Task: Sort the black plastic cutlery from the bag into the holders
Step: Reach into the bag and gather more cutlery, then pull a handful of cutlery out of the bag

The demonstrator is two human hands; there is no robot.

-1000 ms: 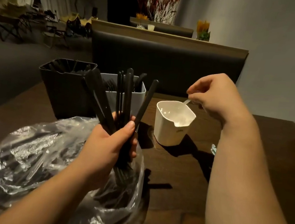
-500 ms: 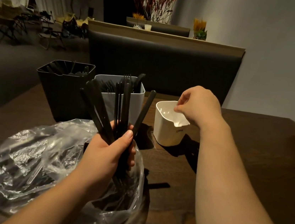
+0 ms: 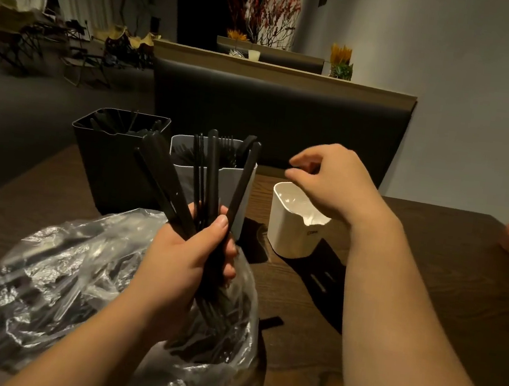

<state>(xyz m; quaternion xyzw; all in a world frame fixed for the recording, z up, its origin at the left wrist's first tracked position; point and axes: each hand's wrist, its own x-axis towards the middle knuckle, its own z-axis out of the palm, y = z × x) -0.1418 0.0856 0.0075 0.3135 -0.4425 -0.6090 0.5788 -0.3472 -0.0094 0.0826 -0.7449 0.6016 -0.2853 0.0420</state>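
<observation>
**A:** Which step?

**B:** Mid-sort, judging by the layout. Gripping a fan of black cutlery (image 3: pixel 209 181) in the left hand (image 3: pixel 188 249), fingers and thumb wrapped tight round the lower shafts. Spread upward just above the open mouth of the bag (image 3: pixel 61 265). Plenty more dark pieces inside that bag, slumped on the table (image 3: pixel 426 294).

**A:** And the right hand (image 3: pixel 328 179)?

**B:** Hovering over the white holder (image 3: pixel 286 235), wrist bent, palm down. Fingers loosely curled, thumb and forefinger close together but pinching nothing visible. Empty, seemingly.

**A:** Next move?

**B:** Probably reaching across to the fan, pinching one shaft near its top and drawing it clear without dragging the neighbours. Then matching it to a holder. Black holder (image 3: pixel 105 168) at far left, grey holder (image 3: pixel 242 213) just beside it and right behind the fan, both already stocked. White one apart to the right, contents hard to make out.

**A:** Any catch?

**B:** Easing the left grip just enough for one piece to slide, no more. Hard to tell forks from knives in this dim light, so worth checking the lower end before dropping.
</observation>
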